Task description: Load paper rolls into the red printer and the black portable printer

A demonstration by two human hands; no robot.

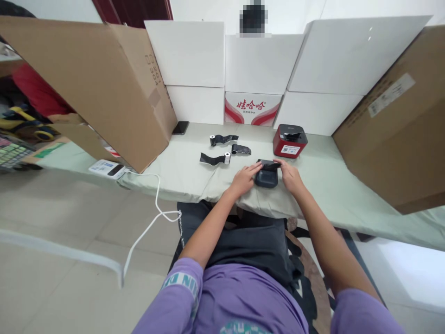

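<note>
A small dark-blue portable printer (266,179) sits near the front edge of the cloth-covered table, with a black paper strip (271,166) across its top. My left hand (244,179) grips the printer's left side, fingertips on its upper edge. On the other side, my right hand (289,175) has its thumb and fingers closed on the strip's right end; the exact grip is small in view. Behind them stands a red and black printer (290,141) with a white label and a black strip on top. Left of my hands lie partly unrolled black paper rolls (222,139).
White boxes (264,62) are stacked along the back. Large brown cardboard boxes (139,97) (399,125) flank the table. A phone (181,127) lies at the back left. A white device (107,169) with a white cable (158,195) lies at the left front edge.
</note>
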